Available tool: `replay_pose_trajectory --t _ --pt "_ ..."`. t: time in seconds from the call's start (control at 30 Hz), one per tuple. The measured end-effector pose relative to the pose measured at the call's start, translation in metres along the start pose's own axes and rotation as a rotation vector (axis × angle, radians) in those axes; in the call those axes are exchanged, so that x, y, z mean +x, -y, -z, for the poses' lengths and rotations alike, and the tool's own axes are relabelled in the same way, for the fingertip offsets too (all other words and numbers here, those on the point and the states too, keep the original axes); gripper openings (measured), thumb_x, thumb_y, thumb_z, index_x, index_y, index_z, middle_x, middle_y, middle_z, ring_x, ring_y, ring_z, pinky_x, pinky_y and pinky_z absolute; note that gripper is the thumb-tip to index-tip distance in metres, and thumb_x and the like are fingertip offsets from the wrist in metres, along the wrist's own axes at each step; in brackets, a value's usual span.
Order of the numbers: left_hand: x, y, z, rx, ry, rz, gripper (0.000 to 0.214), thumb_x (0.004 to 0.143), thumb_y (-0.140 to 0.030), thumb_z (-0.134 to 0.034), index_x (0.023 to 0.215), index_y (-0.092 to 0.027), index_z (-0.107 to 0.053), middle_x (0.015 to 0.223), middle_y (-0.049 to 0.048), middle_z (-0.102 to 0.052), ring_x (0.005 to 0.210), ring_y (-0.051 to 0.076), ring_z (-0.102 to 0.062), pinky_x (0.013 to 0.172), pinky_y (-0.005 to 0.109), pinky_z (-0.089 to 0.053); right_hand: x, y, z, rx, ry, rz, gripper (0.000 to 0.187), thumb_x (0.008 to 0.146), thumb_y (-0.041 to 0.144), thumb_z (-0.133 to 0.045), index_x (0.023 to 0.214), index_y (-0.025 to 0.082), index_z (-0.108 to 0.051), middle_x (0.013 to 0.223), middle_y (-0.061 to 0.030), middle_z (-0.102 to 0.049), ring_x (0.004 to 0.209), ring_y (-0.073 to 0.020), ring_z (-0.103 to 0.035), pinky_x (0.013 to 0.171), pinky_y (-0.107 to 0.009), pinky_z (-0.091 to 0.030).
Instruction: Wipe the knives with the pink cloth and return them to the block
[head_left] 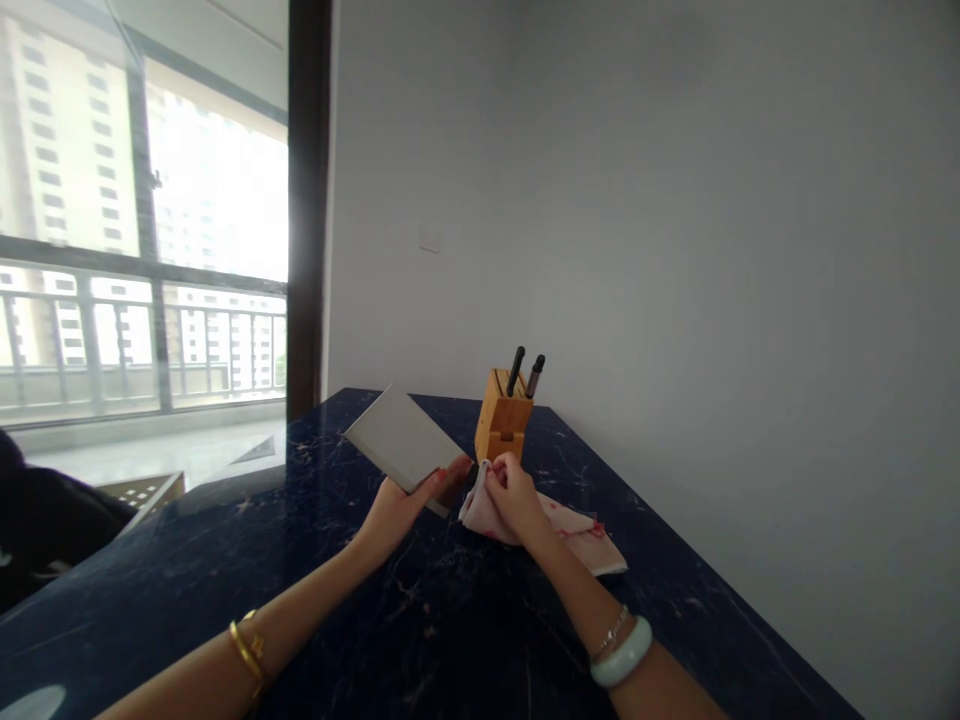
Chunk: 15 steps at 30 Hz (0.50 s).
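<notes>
My left hand is closed on a cleaver, its broad grey rectangular blade tilted up to the left. My thumb lies across the lower part of the blade, and the handle is not clearly visible. Between the fingers of my right hand is pinched a bunched pale pink cloth with red marks. The gathered end of this cloth is close to the blade's right end; I cannot tell whether they touch. The rest of it lies on the table to the right. Just behind stands a wooden knife block holding two dark-handled tools.
The dark blue marble-patterned table runs up to a grey wall on the right and behind. To the left are a large window and a dark object beside the table. A pale round shape shows at the lower left.
</notes>
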<state>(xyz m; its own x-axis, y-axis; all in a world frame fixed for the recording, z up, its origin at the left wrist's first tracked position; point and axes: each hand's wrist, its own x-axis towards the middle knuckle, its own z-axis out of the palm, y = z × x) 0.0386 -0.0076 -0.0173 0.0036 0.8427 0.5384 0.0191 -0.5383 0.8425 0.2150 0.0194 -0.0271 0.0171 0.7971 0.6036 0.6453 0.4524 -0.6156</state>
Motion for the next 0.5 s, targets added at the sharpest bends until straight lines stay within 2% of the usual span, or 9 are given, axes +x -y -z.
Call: replay_pose_trajectory --t 0.17,0.33,0.5 --pt "0.001 0.003 0.001 0.010 -0.043 -0.005 0.038 0.066 -0.039 -0.055 0.093 -0.012 -0.058 0.094 0.0096 -0.063 0.085 0.023 -0.058 0.079 0.035 -0.044 -0.001 -0.004 0.000 -0.072 0.024 -0.053 0.015 0.074 0.034 -0.042 0.068 0.020 -0.042 0.055 0.0041 -0.046 0.052 -0.0111 -0.045 0.051 -0.022 -0.030" --pt "0.000 0.000 0.001 -0.005 0.032 -0.005 0.039 0.066 -0.038 -0.056 0.095 -0.012 -0.059 0.096 0.0093 -0.063 0.090 0.024 -0.056 0.082 0.036 -0.042 -0.007 0.014 0.002 0.016 0.070 0.072 0.011 0.076 0.032 -0.039 0.078 0.021 -0.042 0.060 0.0042 -0.047 0.056 -0.0112 -0.047 0.053 -0.021 -0.031" --pt "-0.001 -0.005 0.000 -0.022 0.089 -0.038 0.037 0.070 -0.036 -0.054 0.099 -0.014 -0.058 0.100 0.0074 -0.061 0.093 0.022 -0.055 0.086 0.034 -0.041 -0.007 0.017 0.002 -0.036 0.055 0.052 0.009 0.075 0.030 -0.039 0.076 0.021 -0.040 0.058 0.0046 -0.045 0.055 -0.0112 -0.046 0.052 -0.021 -0.030"
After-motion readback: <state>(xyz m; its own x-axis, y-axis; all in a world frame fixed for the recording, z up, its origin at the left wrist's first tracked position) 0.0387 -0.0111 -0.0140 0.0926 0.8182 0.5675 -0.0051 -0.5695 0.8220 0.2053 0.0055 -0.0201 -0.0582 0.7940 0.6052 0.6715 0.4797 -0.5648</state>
